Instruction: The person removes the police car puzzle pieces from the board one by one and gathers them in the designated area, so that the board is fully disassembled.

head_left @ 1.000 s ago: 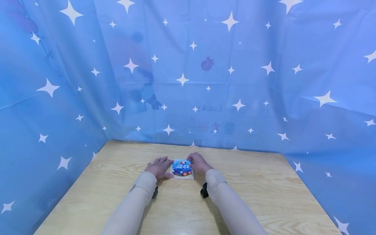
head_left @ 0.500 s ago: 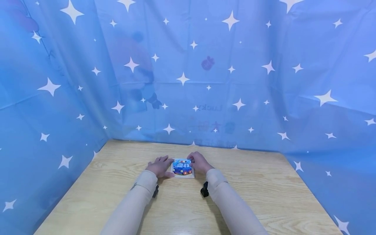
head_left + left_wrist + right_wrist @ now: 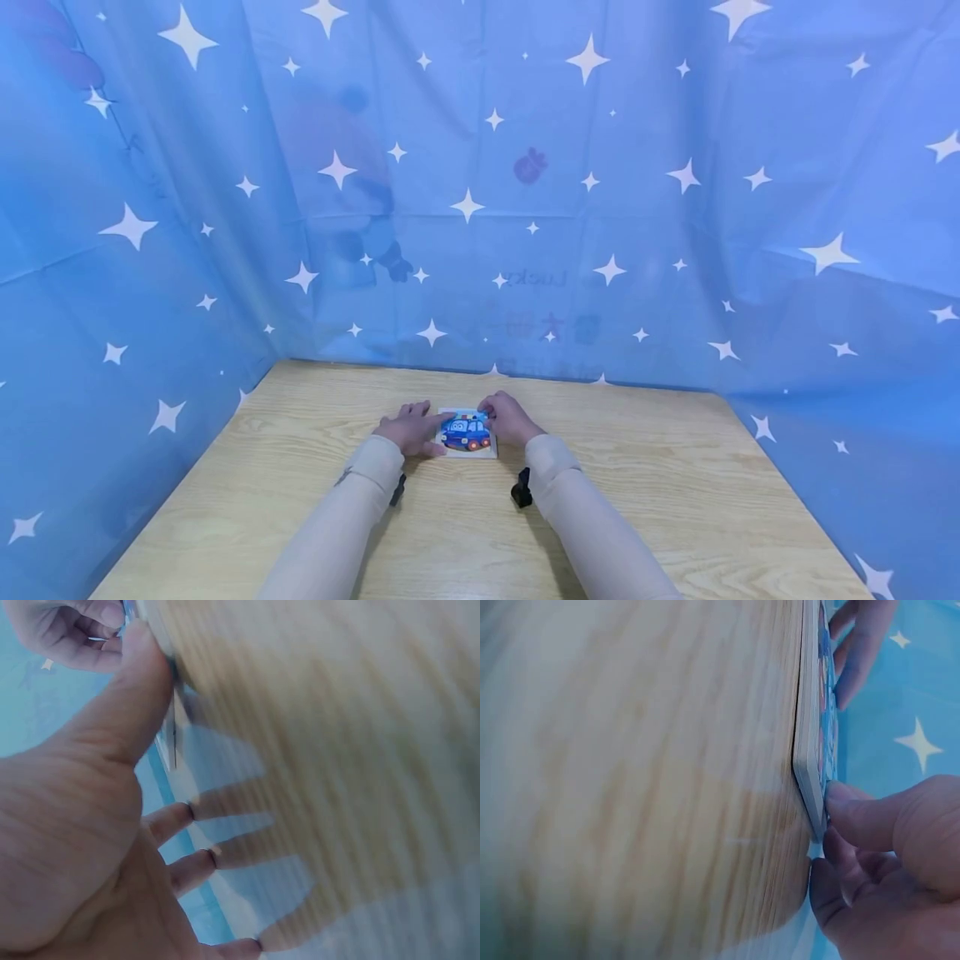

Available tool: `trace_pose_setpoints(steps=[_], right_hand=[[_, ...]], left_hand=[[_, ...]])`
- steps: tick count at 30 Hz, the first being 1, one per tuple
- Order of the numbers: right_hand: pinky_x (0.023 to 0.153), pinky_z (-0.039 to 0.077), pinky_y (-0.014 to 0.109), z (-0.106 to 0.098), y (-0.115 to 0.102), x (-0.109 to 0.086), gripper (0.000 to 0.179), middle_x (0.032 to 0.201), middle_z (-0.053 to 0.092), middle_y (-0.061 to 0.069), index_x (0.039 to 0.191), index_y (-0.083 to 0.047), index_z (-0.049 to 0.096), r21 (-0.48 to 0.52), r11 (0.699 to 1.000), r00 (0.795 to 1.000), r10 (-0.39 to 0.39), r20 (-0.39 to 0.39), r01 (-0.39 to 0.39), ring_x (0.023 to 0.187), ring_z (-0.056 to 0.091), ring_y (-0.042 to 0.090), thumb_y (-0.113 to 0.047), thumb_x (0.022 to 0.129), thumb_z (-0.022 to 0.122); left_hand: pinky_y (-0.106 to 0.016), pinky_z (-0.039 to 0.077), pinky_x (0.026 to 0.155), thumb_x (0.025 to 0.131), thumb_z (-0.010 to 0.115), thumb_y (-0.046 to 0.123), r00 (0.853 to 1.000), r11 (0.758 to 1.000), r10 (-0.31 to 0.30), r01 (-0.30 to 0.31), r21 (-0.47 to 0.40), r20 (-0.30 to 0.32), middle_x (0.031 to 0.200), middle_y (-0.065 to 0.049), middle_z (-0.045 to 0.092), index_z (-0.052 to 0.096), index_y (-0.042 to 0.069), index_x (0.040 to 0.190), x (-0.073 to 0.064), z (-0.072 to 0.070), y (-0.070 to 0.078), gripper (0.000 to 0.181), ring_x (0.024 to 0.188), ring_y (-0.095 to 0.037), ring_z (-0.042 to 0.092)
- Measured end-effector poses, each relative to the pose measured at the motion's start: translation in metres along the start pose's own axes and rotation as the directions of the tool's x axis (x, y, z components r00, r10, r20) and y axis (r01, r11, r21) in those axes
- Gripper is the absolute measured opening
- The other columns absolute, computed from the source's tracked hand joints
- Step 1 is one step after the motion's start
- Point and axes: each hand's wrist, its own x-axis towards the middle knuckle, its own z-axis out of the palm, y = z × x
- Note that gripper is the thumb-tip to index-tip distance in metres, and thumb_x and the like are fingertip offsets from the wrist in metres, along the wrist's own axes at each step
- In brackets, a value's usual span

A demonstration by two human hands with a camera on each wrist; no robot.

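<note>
A small flat picture board (image 3: 467,447) with a pale border and a blue cartoon police car lies on the table, between both hands. At its left edge, my left hand (image 3: 410,429) has its thumb by the near corner and its index finger stretched over the upper left of the picture. The other left fingers (image 3: 191,870) are spread, with tips at the tabletop. My right hand (image 3: 507,417) pinches at the far right corner. In the right wrist view, the right thumb (image 3: 866,821) lies against the picture face and the remaining fingers curl by the edge.
The wooden table (image 3: 675,500) runs back to a blue curtain (image 3: 465,167) with white stars, which also hangs at both sides. Black wrist devices (image 3: 521,487) sit under both pale sleeves (image 3: 592,525).
My left index finger has reached farther right over the board's upper left part. The right hand and the board stay almost where they were.
</note>
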Motion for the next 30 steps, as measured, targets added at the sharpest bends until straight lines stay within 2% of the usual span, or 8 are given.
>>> trace_pose_setpoints(steps=[7,10,17,30], right_hand=[[0.095,0.052,0.045,-0.002,-0.001,-0.001,0.02,0.109,0.058,0.01,0.117,0.0,0.069,-0.003,1.0,1.0,-0.026,-0.002,0.026,0.104,0.06,0.026,0.002,0.098,0.062],[0.096,0.052,0.044,-0.002,-0.001,0.0,0.02,0.111,0.058,0.01,0.117,0.0,0.069,-0.018,1.0,1.0,-0.025,-0.004,0.025,0.105,0.06,0.026,0.001,0.099,0.062],[0.1,0.051,0.042,0.001,-0.001,0.001,0.023,0.112,0.059,0.009,0.121,0.001,0.069,-0.12,0.992,0.999,-0.032,0.008,0.033,0.106,0.06,0.023,0.0,0.099,0.062],[0.099,0.052,0.043,0.001,-0.004,-0.001,0.025,0.114,0.06,0.011,0.123,0.002,0.068,-0.14,0.99,1.0,-0.025,-0.004,0.024,0.107,0.06,0.024,-0.001,0.101,0.059]], left_hand=[[-0.067,0.042,0.101,0.095,0.062,0.053,0.999,0.994,-0.037,0.04,0.101,-0.034,0.164,-0.013,0.03,0.037,0.039,0.157,0.002,0.0,0.008,0.068,0.148,-0.038,0.029],[-0.066,0.045,0.098,0.094,0.063,0.053,0.998,0.993,-0.052,0.057,0.106,-0.045,0.163,-0.013,0.031,0.04,0.039,0.155,0.003,0.001,0.01,0.067,0.147,-0.038,0.031],[-0.068,0.044,0.097,0.094,0.067,0.049,0.995,0.994,-0.084,0.088,0.067,-0.056,0.163,-0.011,0.031,0.043,0.039,0.154,0.001,0.005,0.016,0.065,0.146,-0.036,0.032],[-0.074,0.04,0.096,0.097,0.066,0.045,0.991,0.992,-0.108,0.112,0.05,-0.076,0.165,-0.008,0.029,0.042,0.041,0.154,0.0,0.009,0.019,0.062,0.151,-0.036,0.026]])
